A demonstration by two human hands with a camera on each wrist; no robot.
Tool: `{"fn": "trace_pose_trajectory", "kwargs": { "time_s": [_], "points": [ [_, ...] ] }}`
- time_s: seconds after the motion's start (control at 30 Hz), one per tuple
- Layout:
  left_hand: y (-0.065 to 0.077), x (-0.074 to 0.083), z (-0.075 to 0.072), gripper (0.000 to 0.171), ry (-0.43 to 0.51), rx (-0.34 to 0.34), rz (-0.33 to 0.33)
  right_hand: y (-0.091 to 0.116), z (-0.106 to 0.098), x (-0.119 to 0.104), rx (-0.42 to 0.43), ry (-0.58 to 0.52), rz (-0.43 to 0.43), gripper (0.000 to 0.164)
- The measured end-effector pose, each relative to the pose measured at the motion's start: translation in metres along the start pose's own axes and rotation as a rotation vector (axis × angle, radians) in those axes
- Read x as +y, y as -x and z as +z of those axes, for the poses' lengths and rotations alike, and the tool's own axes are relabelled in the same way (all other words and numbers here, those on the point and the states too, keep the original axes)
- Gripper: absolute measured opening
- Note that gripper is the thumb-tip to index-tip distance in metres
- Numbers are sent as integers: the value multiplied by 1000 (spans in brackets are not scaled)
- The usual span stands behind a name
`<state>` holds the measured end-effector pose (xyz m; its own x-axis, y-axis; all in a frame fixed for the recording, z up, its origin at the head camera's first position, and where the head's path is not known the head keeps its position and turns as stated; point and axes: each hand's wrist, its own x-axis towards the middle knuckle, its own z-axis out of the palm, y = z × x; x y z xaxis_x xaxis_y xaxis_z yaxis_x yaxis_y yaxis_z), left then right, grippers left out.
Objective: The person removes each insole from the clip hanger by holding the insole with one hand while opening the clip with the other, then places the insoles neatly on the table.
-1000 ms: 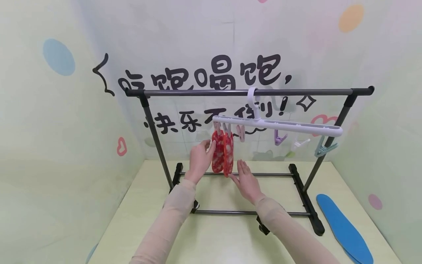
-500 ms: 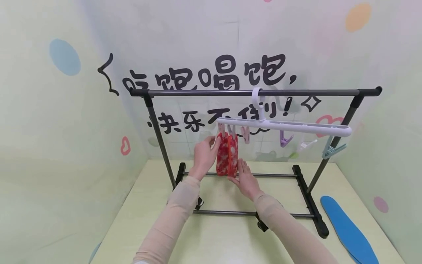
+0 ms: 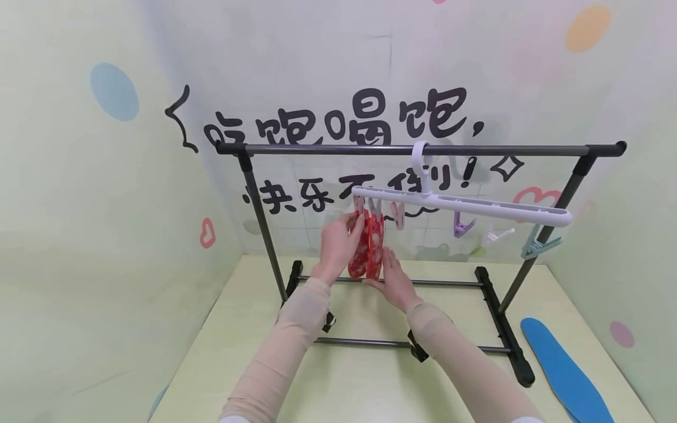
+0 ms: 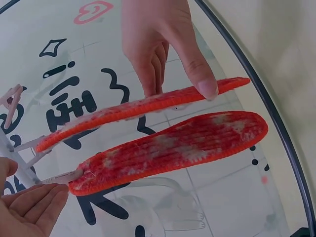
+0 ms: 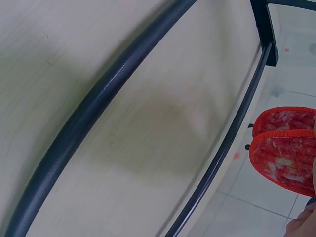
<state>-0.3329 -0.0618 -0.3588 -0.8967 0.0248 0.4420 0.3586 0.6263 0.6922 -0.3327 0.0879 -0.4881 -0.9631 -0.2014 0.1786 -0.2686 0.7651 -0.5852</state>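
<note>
Two red-and-white fuzzy insoles (image 4: 173,145) hang side by side from clothespins (image 3: 374,207) on a lilac hanger (image 3: 476,205). My left hand (image 3: 338,244) is at the top of the left insole; in the left wrist view its fairly straight fingers lie beside the clothespin and the insole's end, thumb apart. My right hand (image 3: 396,282) holds the lower end of the right insole (image 3: 374,252), with thumb across one face and straight fingers on the other side. In the right wrist view only the insoles' lower ends (image 5: 284,160) and part of that hand show.
The hanger hooks over the top bar (image 3: 317,150) of a black rack. Other clothespins dangle to the right, among them a purple one (image 3: 463,225) and a teal one (image 3: 539,244). Blue insoles (image 3: 566,370) lie on the table (image 3: 359,388) at right.
My left hand has risen slightly toward the clothespin. My right hand has come closer against the right insole. The head view has shifted a little left.
</note>
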Motion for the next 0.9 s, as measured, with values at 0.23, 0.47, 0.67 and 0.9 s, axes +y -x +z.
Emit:
{"fn": "trace_pose_trajectory", "kwargs": {
  "time_s": [0.23,0.47,0.67,0.9],
  "points": [
    [-5,6,8,42,6,0,29,3,4,-5,4,-34,-28,102],
    [-6,8,14,41,-34,7,37,7,9,-10,-17,-99,-13,106],
    [-6,13,17,33,-39,21,24,11,13,-11,-18,-79,-30,104],
    [-8,19,17,36,-26,53,0,17,16,-11,25,-79,-58,103]
  ]
}}
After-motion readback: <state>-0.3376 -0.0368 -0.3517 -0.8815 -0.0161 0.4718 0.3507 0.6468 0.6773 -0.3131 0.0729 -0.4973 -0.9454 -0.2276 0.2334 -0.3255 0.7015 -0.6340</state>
